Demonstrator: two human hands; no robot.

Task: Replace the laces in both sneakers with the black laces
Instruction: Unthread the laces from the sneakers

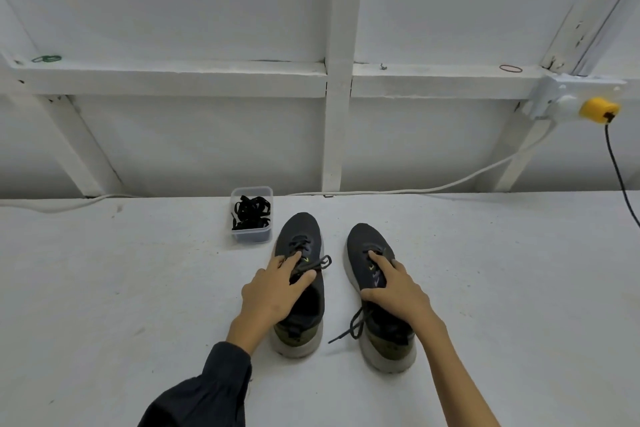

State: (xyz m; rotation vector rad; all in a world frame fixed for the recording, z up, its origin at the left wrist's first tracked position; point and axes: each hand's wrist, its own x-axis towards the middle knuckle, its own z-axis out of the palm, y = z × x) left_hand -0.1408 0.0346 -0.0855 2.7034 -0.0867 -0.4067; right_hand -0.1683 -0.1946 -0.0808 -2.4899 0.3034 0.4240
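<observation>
Your left grip (273, 291) lay open on the left dark grey mesh sneaker (299, 236), fingers nearly straight across the lacing and thumb beside the tongue. A loop of that shoe's dark lace (320, 263) stuck out just right of the fingertips. Your right grip (398, 288) lay open on the right dark grey mesh sneaker (363, 239), forefinger stretched onto the lacing. A loose lace end (349, 328) trailed onto the white counter (104, 288) below its thumb.

The spare black laces (251, 213) sat tangled in a small clear plastic tub (251, 236), just beyond your left grip and slightly to its left, close beside that shoe's toe. Nothing lay between the grip and the tub.

Beyond both grips a white cable (450, 185) ran along the counter's back edge up to a yellow plug (599, 109) far to the right of your right grip, and a black cord (620, 177) hung from it. On the white ledge (173, 74) above lay a green rubber band (46, 59) and a red rubber band (510, 68).
</observation>
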